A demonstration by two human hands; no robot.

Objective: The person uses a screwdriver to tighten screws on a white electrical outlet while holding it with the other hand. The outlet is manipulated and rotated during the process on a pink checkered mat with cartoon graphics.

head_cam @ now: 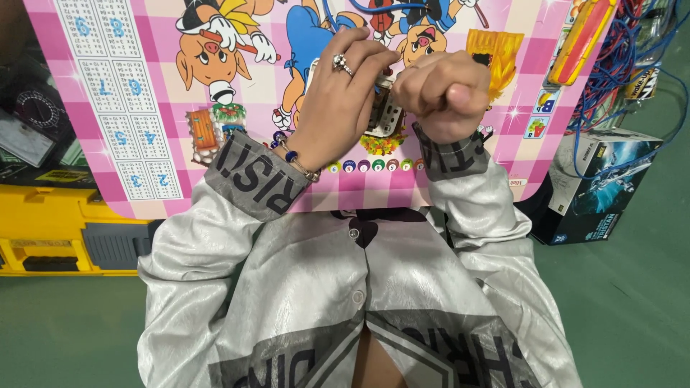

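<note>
Head view, small white part (384, 115) pinched between left hand (345, 93), right hand (442, 93)

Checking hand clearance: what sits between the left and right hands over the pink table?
In the head view, a small white perforated part sits between the left hand and right hand, gripped by both above the pink cartoon table. No bare gap.

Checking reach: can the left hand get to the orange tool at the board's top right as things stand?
Probably not freely. The left hand is closed on the small white part, which the right hand also grips and which sits between it and the orange tool. The board there looks otherwise unobstructed.
</note>
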